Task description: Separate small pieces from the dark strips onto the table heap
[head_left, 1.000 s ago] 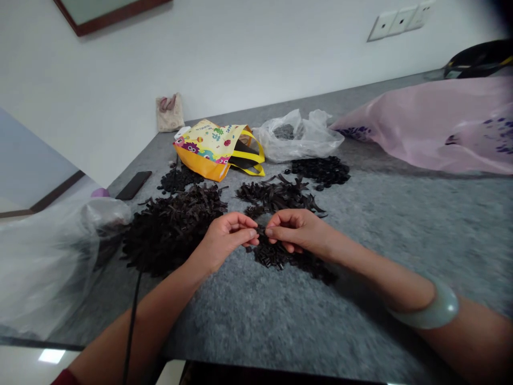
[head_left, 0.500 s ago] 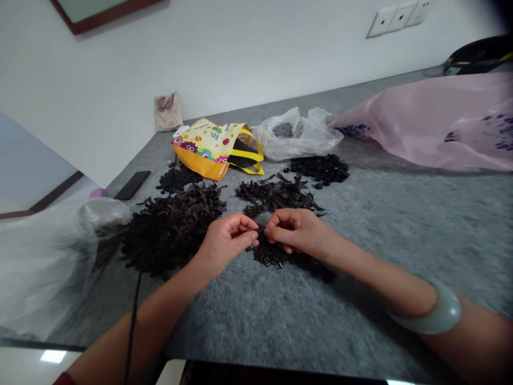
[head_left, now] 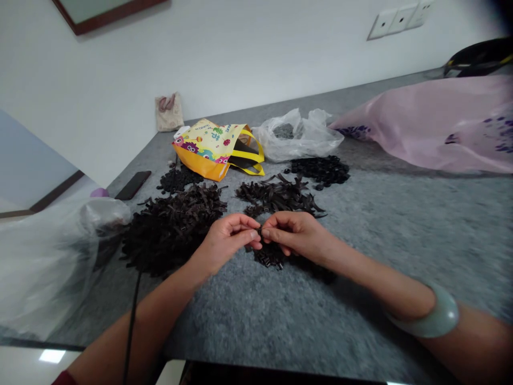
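Note:
My left hand [head_left: 232, 238] and my right hand [head_left: 290, 232] meet at the fingertips near the centre, above a small pile of dark buckle-like pieces [head_left: 270, 259]. Both hands are pinched on a tiny black piece [head_left: 259, 230], mostly hidden by the fingers. To the left of my left hand lies a large heap of short black straps [head_left: 172, 230]. Another heap of dark strips [head_left: 280, 193] is just beyond my hands.
A grey table [head_left: 420, 240] bears round black pieces [head_left: 320, 170], a smaller black pile [head_left: 176, 179], a colourful bag [head_left: 208, 144], a white plastic bag [head_left: 300, 139], a phone [head_left: 133, 185], a pink bag [head_left: 425, 117] and clear plastic [head_left: 40, 262].
My right hand has moved slightly left, so the fingertips of both hands are now closer together around the tiny black piece.

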Demonstrator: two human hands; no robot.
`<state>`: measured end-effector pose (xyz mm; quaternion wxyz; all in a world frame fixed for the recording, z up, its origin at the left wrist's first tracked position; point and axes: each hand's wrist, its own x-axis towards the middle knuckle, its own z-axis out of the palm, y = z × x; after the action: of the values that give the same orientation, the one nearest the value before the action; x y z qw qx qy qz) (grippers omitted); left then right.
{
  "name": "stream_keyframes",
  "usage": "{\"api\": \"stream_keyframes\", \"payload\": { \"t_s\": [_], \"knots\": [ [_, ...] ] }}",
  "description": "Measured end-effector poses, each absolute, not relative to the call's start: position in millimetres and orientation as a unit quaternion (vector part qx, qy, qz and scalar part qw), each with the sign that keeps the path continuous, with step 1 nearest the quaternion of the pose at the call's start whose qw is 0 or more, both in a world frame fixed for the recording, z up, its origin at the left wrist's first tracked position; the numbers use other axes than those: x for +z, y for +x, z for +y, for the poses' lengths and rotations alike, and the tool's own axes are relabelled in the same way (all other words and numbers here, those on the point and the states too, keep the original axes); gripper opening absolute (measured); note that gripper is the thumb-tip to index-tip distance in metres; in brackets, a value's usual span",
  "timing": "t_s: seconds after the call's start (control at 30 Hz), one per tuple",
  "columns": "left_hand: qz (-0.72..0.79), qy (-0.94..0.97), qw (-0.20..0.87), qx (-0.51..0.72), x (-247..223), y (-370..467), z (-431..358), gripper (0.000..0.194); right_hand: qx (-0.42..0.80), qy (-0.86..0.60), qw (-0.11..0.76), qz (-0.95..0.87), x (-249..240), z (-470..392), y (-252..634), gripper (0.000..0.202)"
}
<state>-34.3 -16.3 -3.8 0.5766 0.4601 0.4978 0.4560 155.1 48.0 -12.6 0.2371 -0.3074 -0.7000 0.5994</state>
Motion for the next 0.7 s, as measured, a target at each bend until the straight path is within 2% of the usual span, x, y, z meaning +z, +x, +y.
{"api": "stream_keyframes", "payload": {
  "t_s": [0.13,0.27,0.5,0.7],
  "knots": [
    [0.483,0.39,0.639,0.453,-6.9,-36.7,-13.9,0.025,0.593,-0.302,0.244,-0.705,-14.8,48.9,157.0,0.026],
    [0.491,0.42,0.625,0.438,-8.3,-36.1,-12.5,0.021,0.572,-0.284,0.259,-0.724,-18.0,47.2,156.8,0.019],
    [0.499,0.407,0.64,0.42,-7.8,-34.2,-13.9,0.022,0.388,-0.237,0.307,-0.836,-15.7,46.1,160.7,0.011],
    [0.494,0.411,0.631,0.435,-2.9,-33.2,-16.0,0.018,0.325,-0.218,0.313,-0.865,-15.2,47.1,162.0,0.013]
  ]
}}
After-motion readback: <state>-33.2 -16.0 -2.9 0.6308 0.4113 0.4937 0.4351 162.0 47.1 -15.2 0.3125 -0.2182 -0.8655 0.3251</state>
